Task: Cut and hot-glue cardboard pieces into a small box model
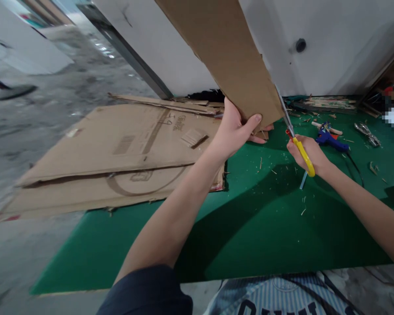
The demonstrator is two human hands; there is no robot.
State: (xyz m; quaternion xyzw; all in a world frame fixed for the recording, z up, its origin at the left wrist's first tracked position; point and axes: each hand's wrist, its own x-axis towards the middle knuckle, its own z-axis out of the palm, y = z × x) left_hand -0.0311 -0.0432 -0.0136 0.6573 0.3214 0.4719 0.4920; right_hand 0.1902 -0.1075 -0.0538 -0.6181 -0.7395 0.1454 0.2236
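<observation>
A long strip of brown cardboard (236, 57) slants up from the table toward the top of the view. Near its lower end, my left hand (238, 127) is closed on it, thumb on the near face and fingers partly hidden behind. In my right hand (307, 153) are yellow-handled scissors (304, 156), fingers wrapped round the handles. The scissors' blades point up and lie along the strip's right edge, close to its lower corner. How far the blades are apart I cannot make out.
Flat cardboard sheets (118, 140) overhang the left side of the green table (249, 232). A blue glue gun (331, 141) with a cord and a clear-and-metal tool (367, 133) lie at right. Thin wooden sticks (328, 103) line the white wall panel (315, 26); small scraps are scattered about.
</observation>
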